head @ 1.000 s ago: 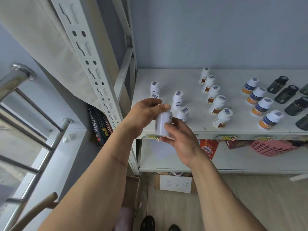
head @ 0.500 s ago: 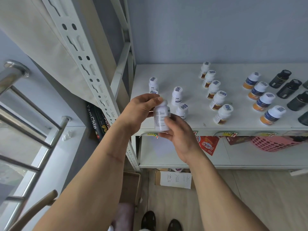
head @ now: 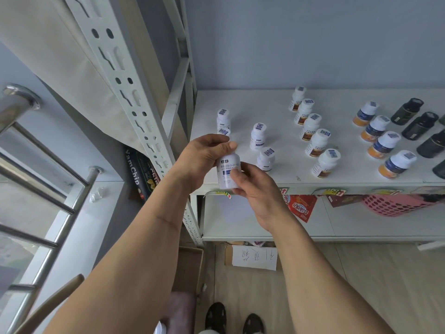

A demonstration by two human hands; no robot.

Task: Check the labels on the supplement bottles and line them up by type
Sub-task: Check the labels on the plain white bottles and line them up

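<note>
Left hand, right hand grip white bottle, label facing camera

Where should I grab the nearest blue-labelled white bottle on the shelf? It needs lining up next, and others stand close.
Take the nearest blue-labelled bottle by its cap, coming down from above. It stands upright with the cap clear on top, while the held bottle and both hands, left hand and right hand, crowd its left side. A top pinch likely avoids knocking its neighbours.
</note>
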